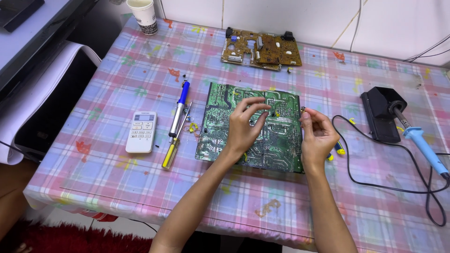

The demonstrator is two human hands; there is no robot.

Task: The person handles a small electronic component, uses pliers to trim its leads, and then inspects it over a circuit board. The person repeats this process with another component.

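Board in hand: green circuit board (pixel 251 126), solder side up, flat on the checked tablecloth (pixel 117 182), near the table's middle.
Left hand: left hand (pixel 243 124) over the board's centre, fingers curled down with tips touching or just above the surface; whether anything is pinched, cannot tell.
Right hand: right hand (pixel 318 133) at the board's right edge, thumb and forefinger pinched on a tiny dark part (pixel 303 110), too small to identify.
Board edges: near edge well back from the table's front edge; a bare strip of cloth between them, crossed by both forearms.
Left of board: two long tools side by side, a blue-handled desoldering pump (pixel 179 110) and a yellow-handled screwdriver (pixel 174 145), just beside the board's left edge; small scraps between them and the board.
Farther left: one white remote control (pixel 141 131), apart from the tools; open cloth beyond it to the table's left edge.
Behind board: one brown circuit board (pixel 261 48) near the wall, separated from the green one by a free band of cloth.
Right of board: small blue-and-yellow tool (pixel 338 149), partly hidden behind the right wrist.
Far right: one black stand (pixel 380 112) with a blue-handled soldering iron (pixel 419 140) resting in it; black cord (pixel 375 185) looping across the cloth toward the right edge.
Back left corner: one paper cup (pixel 143 15).
Count: two boards, two hands, one iron, one remote, one cup.
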